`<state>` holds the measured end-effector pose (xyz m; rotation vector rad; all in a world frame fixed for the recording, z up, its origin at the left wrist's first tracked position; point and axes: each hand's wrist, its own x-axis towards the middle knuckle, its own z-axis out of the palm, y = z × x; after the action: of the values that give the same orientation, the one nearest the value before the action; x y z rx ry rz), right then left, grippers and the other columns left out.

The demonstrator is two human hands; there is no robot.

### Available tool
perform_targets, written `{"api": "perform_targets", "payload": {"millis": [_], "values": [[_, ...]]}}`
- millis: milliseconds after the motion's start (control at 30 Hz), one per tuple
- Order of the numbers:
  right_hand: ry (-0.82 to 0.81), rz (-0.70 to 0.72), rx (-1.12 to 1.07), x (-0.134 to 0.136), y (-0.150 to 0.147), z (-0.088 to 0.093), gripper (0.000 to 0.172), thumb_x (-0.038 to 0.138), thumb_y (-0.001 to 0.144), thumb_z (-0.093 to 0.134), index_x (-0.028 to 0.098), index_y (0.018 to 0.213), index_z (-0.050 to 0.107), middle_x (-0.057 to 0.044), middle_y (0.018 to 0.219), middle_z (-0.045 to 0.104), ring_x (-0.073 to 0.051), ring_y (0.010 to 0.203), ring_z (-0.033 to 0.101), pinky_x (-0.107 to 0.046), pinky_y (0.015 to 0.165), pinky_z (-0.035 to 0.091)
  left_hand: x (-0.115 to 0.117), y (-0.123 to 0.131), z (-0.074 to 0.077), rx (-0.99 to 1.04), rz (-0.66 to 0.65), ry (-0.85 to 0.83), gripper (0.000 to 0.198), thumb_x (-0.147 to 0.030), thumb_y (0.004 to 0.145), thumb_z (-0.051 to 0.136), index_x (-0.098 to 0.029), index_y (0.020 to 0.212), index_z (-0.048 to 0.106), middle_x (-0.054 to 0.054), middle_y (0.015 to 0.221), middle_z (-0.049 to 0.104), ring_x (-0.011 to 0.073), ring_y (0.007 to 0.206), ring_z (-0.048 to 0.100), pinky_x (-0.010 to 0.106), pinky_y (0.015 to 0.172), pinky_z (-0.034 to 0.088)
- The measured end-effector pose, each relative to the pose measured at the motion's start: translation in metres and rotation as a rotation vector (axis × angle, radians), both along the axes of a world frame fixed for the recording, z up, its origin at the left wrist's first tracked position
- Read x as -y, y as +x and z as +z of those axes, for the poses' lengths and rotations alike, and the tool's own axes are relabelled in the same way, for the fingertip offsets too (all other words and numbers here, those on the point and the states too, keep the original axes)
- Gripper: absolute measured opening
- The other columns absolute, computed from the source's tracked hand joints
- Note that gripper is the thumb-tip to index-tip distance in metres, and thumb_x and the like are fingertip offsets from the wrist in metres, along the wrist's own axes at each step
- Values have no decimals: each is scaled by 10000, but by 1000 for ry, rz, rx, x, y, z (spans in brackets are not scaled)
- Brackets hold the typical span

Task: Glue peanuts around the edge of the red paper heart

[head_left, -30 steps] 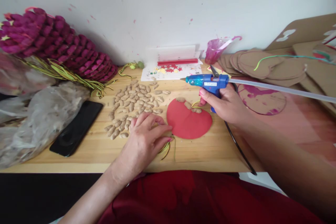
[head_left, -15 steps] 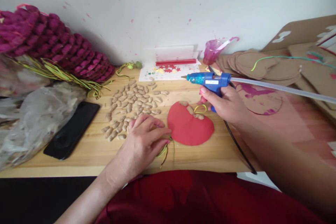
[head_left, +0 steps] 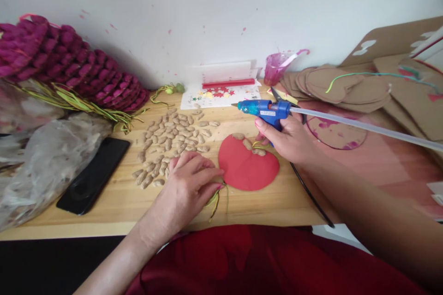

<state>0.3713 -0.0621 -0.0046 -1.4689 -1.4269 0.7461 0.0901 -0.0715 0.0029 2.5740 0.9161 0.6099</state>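
My right hand (head_left: 290, 140) grips a blue glue gun (head_left: 265, 109) with a long clear glue stick (head_left: 363, 125) trailing right; its nozzle points left above a red heart-shaped cutout (head_left: 246, 167). Three peanuts (head_left: 248, 144) and a yellow-green loop sit along the heart's upper edge. My left hand (head_left: 188, 184) lies palm down on the wooden table (head_left: 114, 203), fingers loosely curled, fingertips touching the heart's left edge and some green strands (head_left: 214, 199). A scatter of peanuts in shells (head_left: 171, 140) lies just beyond it.
A black phone (head_left: 93, 175) and clear plastic bags (head_left: 41, 161) lie at left below a purple flower bundle (head_left: 69, 69). A star sticker sheet (head_left: 221, 94), pink cup (head_left: 275, 67) and scissors (head_left: 280, 97) stand at the back. Cardboard shapes (head_left: 346, 85) pile at right.
My right hand and the glue gun shifted slightly left and lower toward the heart's top edge. The left hand stayed in place.
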Motion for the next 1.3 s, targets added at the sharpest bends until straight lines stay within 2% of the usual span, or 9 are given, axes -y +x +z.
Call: {"api": "perform_targets", "payload": {"millis": [133,300,433,567,800,1067,1200,1300], "values": [[-60,-37,-62,1,-3,7,372,555,912,670,183,924,664,-12,776,640,-165,645,703,-251,507,576,-6,12,15,-34,6,54,126,-258,983,639,-265,1002,763,44,947,713,235,964,573,448,892,397],[-122,-141,-247,-4,-6,8,411,588,857,716,193,887,605,7,750,610,-145,557,680,-219,391,507,-36,54,30,-83,-36,222,160,-271,993,615,-246,938,763,48,910,723,246,955,560,456,879,366],[-123,-224,-450,-10,-4,5,436,606,825,745,201,853,585,24,676,589,-133,524,659,-197,361,454,-64,96,26,-187,-56,289,153,-201,944,650,-215,856,774,65,892,746,277,958,549,457,849,347],[-110,-217,-512,-11,-4,5,457,631,806,753,205,840,593,29,650,576,-129,521,652,-189,360,437,-78,121,15,-271,-98,303,184,-167,921,647,-202,780,760,64,818,744,284,953,540,455,832,332],[-124,-200,-490,-8,-4,9,497,680,779,744,213,835,582,17,682,576,-123,543,627,-199,373,437,-73,129,14,-337,-148,394,267,-152,937,606,-180,689,701,82,742,723,284,929,541,454,835,355],[-141,-213,-470,-10,-6,5,461,661,794,730,229,819,571,5,692,568,-130,559,600,-213,376,420,-71,131,16,-388,-199,439,289,-196,1002,520,-149,835,751,125,761,723,302,943,553,481,875,364],[-158,-221,-476,-12,-6,4,378,592,843,711,239,830,579,15,666,566,-131,531,594,-218,370,417,-78,140,23,-431,-184,385,276,-207,972,561,-134,782,747,131,732,714,302,915,573,472,880,358],[-175,-223,-521,-13,-5,5,345,548,865,710,232,833,576,25,651,564,-133,524,614,-219,369,408,-87,142,29,-484,-184,260,227,-139,911,603,-157,743,755,92,704,705,267,872,587,451,901,349]]}}
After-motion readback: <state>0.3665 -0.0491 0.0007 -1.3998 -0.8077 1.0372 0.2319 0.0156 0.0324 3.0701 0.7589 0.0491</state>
